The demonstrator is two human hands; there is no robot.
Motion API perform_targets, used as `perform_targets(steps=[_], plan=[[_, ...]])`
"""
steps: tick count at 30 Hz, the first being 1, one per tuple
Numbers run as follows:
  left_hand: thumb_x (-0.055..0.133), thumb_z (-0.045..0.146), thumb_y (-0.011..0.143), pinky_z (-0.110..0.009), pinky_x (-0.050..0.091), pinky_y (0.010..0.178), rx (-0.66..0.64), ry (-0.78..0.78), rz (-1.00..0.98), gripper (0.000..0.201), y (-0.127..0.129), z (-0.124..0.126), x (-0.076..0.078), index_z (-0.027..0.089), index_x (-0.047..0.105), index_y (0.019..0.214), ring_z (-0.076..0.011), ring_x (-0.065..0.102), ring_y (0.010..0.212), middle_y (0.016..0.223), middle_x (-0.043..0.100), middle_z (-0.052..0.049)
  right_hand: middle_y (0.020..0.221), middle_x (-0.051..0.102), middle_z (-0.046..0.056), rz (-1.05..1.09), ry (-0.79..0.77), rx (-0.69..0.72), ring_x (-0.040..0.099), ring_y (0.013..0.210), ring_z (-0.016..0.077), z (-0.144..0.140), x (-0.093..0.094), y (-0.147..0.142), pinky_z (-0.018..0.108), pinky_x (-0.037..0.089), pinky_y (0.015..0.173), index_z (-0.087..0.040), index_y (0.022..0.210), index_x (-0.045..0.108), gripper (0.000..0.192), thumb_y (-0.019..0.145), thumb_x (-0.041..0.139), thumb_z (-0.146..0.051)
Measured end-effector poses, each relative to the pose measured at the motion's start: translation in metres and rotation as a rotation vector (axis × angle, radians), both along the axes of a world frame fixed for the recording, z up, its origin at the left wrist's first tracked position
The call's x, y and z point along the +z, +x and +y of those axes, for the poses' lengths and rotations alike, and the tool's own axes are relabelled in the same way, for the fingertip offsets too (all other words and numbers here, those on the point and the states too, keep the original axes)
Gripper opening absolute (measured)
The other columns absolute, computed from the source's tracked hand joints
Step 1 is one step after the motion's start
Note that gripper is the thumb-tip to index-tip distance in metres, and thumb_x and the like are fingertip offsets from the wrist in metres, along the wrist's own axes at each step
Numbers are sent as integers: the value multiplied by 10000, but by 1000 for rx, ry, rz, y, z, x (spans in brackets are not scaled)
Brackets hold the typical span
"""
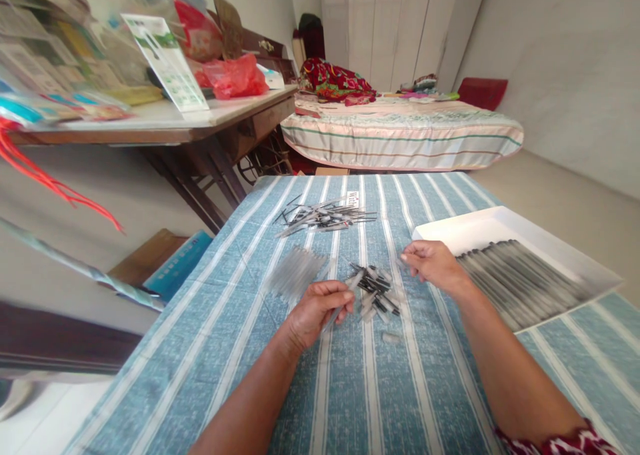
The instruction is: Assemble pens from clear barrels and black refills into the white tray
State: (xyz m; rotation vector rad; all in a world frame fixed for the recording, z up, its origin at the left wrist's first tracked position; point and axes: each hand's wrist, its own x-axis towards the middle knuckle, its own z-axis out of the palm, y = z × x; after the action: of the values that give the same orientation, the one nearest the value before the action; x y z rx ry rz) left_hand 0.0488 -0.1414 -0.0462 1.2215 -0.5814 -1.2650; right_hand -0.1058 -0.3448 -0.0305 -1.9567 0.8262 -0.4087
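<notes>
In the head view my left hand (320,308) is closed around a grey translucent pen barrel (356,280), held at a slant. My right hand (433,263) is pinched beside the white box; whatever lies between its fingertips is too small and blurred to name. Between the hands is a heap of black and grey pen caps (381,296). A single clear cap (392,338) lies nearer to me. Left of the heap, clear pen barrels (296,270) are lined up side by side. Farther back, thin dark refills (325,216) lie in a loose pile.
A shallow white box (455,224) at the right holds a row of dark-tipped pens (520,278). Blue striped cloth (280,388) covers the table. A desk (235,112) with bags and boxes stands at the left, and a bed (400,132) lies beyond.
</notes>
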Motion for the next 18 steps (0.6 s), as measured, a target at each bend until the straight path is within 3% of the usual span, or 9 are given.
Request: perform_targets(steps=[4, 11, 14, 18], plan=[[674, 294, 658, -174, 296, 395, 35, 15, 40, 223, 3, 0, -1, 109, 570, 588, -44, 424, 409, 545, 563, -13, 459, 530, -32, 101, -192, 32, 451, 401, 105, -1, -8, 3, 225, 334, 434, -183, 718, 613, 209, 723, 533, -375], [665, 302, 665, -168, 269, 373, 17, 25, 42, 208, 5, 1, -4, 102, 611, 647, -36, 415, 382, 532, 548, -3, 672, 635, 51, 424, -577, 99, 561, 646, 179, 31, -15, 22, 250, 283, 525, -217, 747, 653, 193, 743, 539, -372], [673, 299, 658, -167, 266, 368, 18, 29, 48, 212, 5, 1, -5, 98, 609, 637, -35, 407, 378, 525, 543, -4, 683, 636, 55, 456, -588, 110, 560, 663, 177, 32, -16, 22, 249, 273, 531, -217, 692, 641, 173, 753, 529, -334], [666, 292, 670, -167, 274, 375, 16, 18, 61, 212, 5, 1, -5, 96, 600, 624, -32, 402, 385, 543, 549, -10, 570, 555, 1, 272, -428, 140, 493, 550, 132, 26, -13, 17, 234, 288, 514, -198, 657, 596, 171, 739, 540, -338]])
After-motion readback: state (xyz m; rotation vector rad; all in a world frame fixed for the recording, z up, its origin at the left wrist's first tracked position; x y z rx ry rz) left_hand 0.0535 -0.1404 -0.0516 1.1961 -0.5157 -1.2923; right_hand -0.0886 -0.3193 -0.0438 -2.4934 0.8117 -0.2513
